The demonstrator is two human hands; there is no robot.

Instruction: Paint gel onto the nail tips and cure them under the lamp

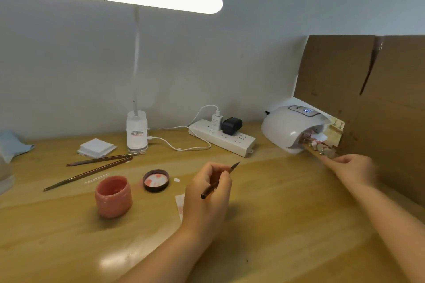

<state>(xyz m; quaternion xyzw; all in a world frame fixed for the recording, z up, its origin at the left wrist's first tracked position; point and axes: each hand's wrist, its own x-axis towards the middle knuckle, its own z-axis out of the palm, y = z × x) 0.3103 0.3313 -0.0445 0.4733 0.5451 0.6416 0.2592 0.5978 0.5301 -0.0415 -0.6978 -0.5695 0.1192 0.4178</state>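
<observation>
- Hands work well apart: the right hand (353,165) pinches the near end of a wooden strip (322,154) that carries the nail tips (324,148), and its far end sits inside the mouth of the curing lamp (292,130).
- Holding the strip by its end likely keeps the fingers (342,160) outside the lamp while the tips go under the light; some tips are already under the hood, others sit just outside it.
- Left hand (207,190) grips a brush (219,181) pen-fashion, bristle end raised off the table (264,225) and pointing toward the lamp, probably so wet gel touches nothing while the other hand does the curing.
- Gel jar (113,196), pink and open, stands left of that hand; whether gel remains inside cannot be told from this angle.
- Jar lid (156,180) lies just beside it, inside face up, with pink smears on its white liner.
- Spare brushes (92,167) lie farther left, near a stack of white pads (96,147).
- Lamp display (307,111) is lit; its digits are too small to read.
- Power strip (222,139) lies by the wall, with the desk lamp (136,132) clamped to the table edge left of it.
- Cardboard (368,99) stands behind the curing lamp.
</observation>
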